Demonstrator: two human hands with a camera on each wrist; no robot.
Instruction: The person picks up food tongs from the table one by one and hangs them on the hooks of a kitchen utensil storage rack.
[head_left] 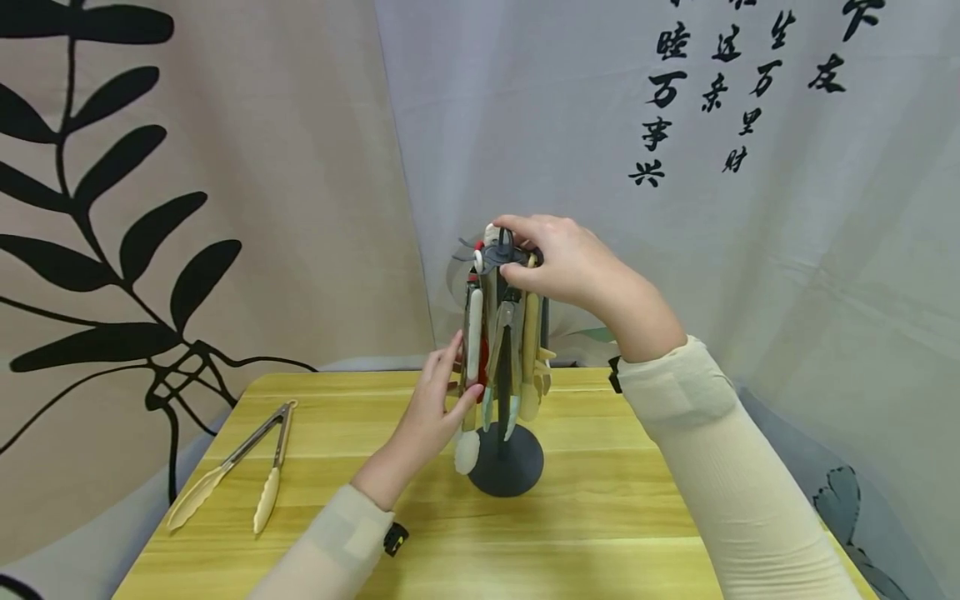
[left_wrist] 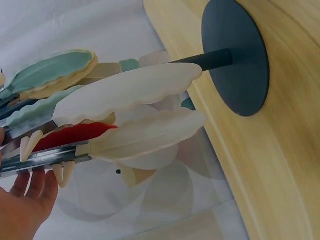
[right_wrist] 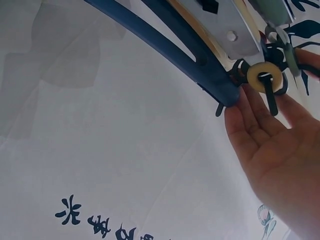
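Observation:
A dark utensil stand with a round base carries several hanging tongs and other utensils around its pole. My left hand is low on the left side of this bunch. Its thumb and fingers lie on either side of a pair of tongs with pale scalloped tips and metal arms. At the top of the stand, my right hand holds the hook rack between thumb and fingers. In the right wrist view, the fingers reach beneath a hook with a round tan loop, beside a dark blue handle.
Another pair of tongs lies spread on the left of the wooden table, cream tips toward the front. Behind the table hangs a curtain printed with black leaves and writing. A red utensil hangs among the tongs.

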